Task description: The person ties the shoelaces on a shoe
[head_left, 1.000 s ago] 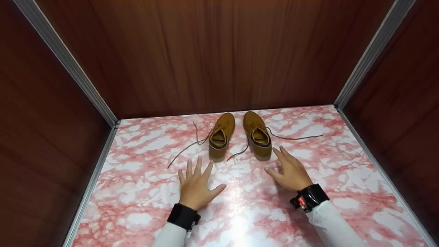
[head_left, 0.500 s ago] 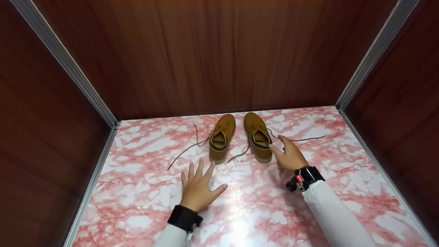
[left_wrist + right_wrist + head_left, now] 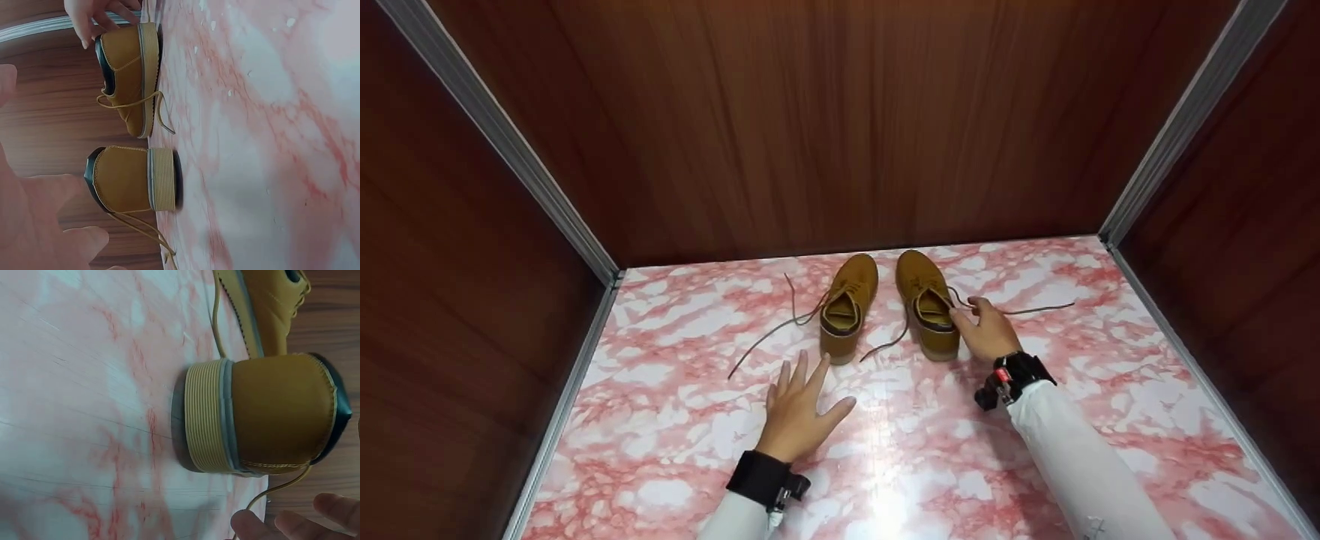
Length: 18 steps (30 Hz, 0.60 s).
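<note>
Two tan lace-up shoes stand side by side on the floor, toes toward the back wall, with their laces loose. My right hand (image 3: pixel 990 334) is beside the right shoe (image 3: pixel 919 268), its thumb close to the collar and the fingers slightly bent along the outer side. In the right wrist view, the fingertips (image 3: pixel 250 526) lie near a shoelace (image 3: pixel 287 486) at that shoe; whether they touch it I cannot tell. Behind the heel of the left shoe (image 3: pixel 860 276) hovers my left hand (image 3: pixel 799 420), fingers spread, holding nothing.
A dark wood-grain wall (image 3: pixel 810 135) rises just beyond the toes, with similar panels and grey metal trim (image 3: pixel 540 176) on both sides. Pink-and-white marbled floor (image 3: pixel 660 450) spreads beneath. The left shoe's lace (image 3: pixel 761 341) trails left; another lace (image 3: pixel 885 346) lies between the shoes.
My right hand has moved forward and slightly left, from behind the right shoe's heel to beside its collar. The left hand has barely shifted. Both shoes stay in place.
</note>
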Tool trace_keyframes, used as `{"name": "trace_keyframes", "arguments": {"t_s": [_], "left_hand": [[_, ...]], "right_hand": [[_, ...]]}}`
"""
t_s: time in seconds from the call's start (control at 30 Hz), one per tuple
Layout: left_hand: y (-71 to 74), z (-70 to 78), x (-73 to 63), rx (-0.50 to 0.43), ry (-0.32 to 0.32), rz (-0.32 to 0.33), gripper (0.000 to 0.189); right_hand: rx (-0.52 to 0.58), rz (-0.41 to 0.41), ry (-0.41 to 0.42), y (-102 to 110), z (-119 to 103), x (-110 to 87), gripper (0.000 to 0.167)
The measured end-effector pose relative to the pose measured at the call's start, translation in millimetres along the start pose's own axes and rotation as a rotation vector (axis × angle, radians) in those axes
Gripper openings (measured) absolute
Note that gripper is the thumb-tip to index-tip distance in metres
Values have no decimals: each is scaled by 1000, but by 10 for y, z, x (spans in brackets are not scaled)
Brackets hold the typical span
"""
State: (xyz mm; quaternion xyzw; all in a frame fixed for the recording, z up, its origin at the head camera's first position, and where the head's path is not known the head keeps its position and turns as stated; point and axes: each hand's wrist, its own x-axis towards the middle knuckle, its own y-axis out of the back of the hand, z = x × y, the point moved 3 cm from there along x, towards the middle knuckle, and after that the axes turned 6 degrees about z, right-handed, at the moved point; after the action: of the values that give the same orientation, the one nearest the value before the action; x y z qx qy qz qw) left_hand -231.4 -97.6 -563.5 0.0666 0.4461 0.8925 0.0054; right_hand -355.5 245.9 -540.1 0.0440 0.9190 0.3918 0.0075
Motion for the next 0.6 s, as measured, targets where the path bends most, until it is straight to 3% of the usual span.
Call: {"name": "trace_keyframes", "arguments": {"t_s": [0.2,0.6], "left_hand": [[1,7,12,-91,9,-10,86],[-18,3,110,-420,79,-41,78]], "right_hand": [[-17,-7,-47,-52,-9,100,71],[-28,-44,-118,-148,-71,245,62]]}}
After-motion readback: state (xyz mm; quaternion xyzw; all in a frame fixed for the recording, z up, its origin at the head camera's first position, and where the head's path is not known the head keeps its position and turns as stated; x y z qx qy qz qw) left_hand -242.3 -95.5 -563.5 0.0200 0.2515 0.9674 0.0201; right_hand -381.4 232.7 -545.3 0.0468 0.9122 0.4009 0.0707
